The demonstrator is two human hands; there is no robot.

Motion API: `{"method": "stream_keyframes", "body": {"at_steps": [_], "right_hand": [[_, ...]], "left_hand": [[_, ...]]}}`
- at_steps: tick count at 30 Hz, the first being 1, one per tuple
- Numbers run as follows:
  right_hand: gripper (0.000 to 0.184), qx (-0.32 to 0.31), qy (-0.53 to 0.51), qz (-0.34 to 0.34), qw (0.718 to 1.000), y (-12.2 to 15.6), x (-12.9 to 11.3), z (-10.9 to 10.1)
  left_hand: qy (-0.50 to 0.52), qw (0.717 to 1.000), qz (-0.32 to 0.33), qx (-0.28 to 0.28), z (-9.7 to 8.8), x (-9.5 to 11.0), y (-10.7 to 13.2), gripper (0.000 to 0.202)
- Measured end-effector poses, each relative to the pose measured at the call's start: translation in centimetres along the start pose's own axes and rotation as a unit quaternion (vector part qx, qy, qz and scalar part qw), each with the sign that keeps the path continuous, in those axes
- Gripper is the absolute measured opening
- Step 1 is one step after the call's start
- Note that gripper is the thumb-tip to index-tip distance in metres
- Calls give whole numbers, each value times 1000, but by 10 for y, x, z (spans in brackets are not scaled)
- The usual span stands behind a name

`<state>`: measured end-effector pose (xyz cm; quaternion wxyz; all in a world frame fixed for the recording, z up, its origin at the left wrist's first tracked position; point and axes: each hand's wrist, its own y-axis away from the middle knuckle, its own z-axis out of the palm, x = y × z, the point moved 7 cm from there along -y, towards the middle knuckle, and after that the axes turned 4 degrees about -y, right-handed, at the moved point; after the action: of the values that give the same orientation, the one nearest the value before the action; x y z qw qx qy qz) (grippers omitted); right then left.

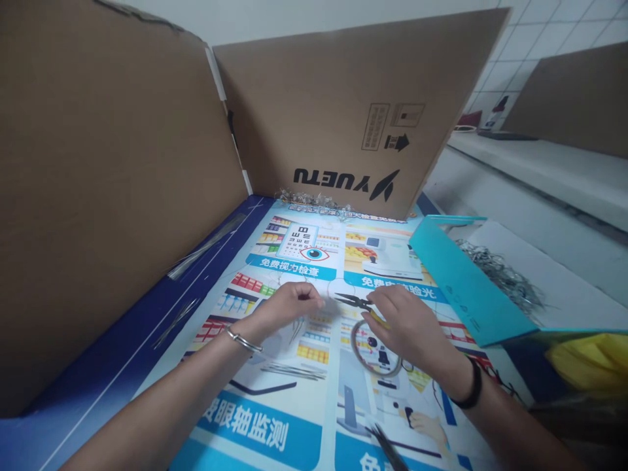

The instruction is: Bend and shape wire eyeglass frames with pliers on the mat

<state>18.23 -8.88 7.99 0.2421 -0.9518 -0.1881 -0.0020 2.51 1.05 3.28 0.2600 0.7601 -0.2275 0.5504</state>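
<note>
My right hand is closed round small needle-nose pliers whose dark jaws point left. My left hand pinches a thin piece of wire that I can barely make out, just left of the plier tips. A silver bangle sits on my left wrist, a black band on my right. Beneath my right hand lies a coil of wire on the printed poster. Thin straight wire pieces lie on the poster below my left hand.
Cardboard walls stand at the left and back. A heap of small metal bits lies by the back wall. A teal box with tangled metal pieces sits at the right, a yellow thing beside it. Another dark tool lies near the bottom.
</note>
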Motion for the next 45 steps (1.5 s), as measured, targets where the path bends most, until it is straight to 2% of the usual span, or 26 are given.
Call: {"method": "stream_keyframes", "body": {"at_steps": [2,5,9,13,18,31,36,45], "right_hand": [[18,-1,-16,6,1000,1,1,2],[17,11,-16,-8,1000,2,-2,3],[21,54,5,-41,998,6,-9,2],[26,77,44,-94,992,10,-17,0],[30,76,77,-122,987,13,-20,-1],[32,60,69,-144,985,15,-25,3],[30,89,59,-156,982,15,-27,0],[30,93,48,-163,981,16,-29,-2]], "left_hand": [[19,999,15,20,-3,3,1,15],[109,993,27,21,-3,7,2,18],[227,974,8,8,1,6,4,21],[283,959,-22,3,7,4,7,23],[294,955,-29,-9,11,1,7,20],[306,951,-50,-7,13,-2,7,21],[301,952,-58,-18,14,-9,5,20],[303,950,-70,-22,15,-12,4,22]]}}
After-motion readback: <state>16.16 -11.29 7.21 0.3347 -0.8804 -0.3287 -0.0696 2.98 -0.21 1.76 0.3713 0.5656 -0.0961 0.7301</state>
